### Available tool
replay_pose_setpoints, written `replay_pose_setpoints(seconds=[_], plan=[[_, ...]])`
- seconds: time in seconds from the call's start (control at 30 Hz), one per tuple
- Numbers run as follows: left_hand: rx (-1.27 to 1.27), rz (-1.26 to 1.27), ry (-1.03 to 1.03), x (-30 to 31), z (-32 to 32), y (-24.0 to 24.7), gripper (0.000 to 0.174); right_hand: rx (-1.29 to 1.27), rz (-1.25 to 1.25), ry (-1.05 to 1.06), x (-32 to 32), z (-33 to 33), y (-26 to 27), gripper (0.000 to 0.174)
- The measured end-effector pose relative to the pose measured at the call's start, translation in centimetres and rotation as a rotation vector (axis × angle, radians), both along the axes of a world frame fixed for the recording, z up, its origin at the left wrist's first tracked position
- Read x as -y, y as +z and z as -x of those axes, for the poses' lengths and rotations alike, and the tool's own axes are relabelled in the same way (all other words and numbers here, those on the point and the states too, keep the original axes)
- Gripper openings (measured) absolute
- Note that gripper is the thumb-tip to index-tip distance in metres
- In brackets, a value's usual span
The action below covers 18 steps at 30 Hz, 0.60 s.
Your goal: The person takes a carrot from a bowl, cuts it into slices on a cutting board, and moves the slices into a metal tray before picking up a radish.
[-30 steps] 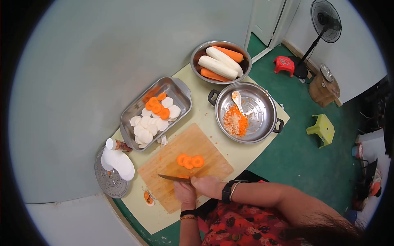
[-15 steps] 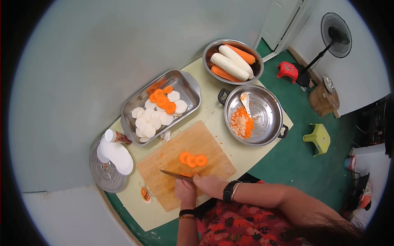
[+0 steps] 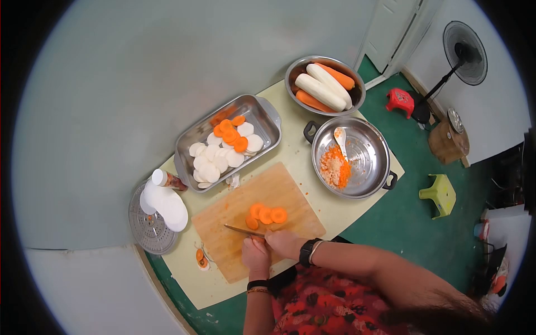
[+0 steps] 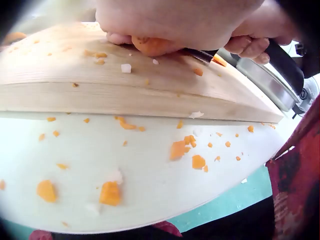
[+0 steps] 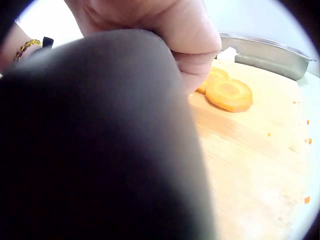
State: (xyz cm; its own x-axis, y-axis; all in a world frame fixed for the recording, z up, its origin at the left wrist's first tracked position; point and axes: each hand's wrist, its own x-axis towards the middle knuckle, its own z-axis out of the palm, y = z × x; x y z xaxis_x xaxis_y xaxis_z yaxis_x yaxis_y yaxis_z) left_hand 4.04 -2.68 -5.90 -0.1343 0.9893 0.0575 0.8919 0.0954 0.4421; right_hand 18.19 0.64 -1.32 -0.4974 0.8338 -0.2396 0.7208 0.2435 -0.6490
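Note:
On the wooden cutting board (image 3: 223, 245), my left hand (image 3: 256, 257) holds a carrot piece (image 4: 150, 46), mostly hidden beneath the fingers. My right hand (image 3: 283, 244) grips a knife by its black handle (image 4: 285, 65); the handle fills much of the right wrist view. The knife's blade (image 3: 241, 228) points left across the board, right at the left hand's fingertips. Several round carrot slices (image 3: 278, 215) lie just beyond the blade, most overlapping in a row. One slice (image 3: 252, 223) is at the row's left end, closest to the blade.
Behind the board, a metal tray (image 3: 262, 114) holds white and orange slices. A two-handled pan (image 3: 365, 151) contains chopped bits and a spoon; a bowl (image 3: 291, 89) holds whole carrots and white radishes. A jar (image 3: 167, 180) and perforated steel disc (image 3: 153, 234) stand left. Scraps (image 4: 110, 193) litter the table.
A further carrot slice now lies in front of the blade, beside the row. Both hands keep their hold on carrot and knife. The head view has shifted slightly.

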Motion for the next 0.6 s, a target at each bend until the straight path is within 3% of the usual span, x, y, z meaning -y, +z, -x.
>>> replay_pose_setpoints(seconds=[0.33, 0.6], plan=[[0.061, 0.002, -0.01, 0.0, 0.2, 0.6, 0.031, -0.073, 0.002, -0.186, 1.4, -2.8, 0.2, 0.021], [0.119, -0.058, 0.025, 0.3, 0.2, 0.3, 0.027, -0.113, -0.147, -0.133, 2.7, -1.5, 2.4, 0.021]])
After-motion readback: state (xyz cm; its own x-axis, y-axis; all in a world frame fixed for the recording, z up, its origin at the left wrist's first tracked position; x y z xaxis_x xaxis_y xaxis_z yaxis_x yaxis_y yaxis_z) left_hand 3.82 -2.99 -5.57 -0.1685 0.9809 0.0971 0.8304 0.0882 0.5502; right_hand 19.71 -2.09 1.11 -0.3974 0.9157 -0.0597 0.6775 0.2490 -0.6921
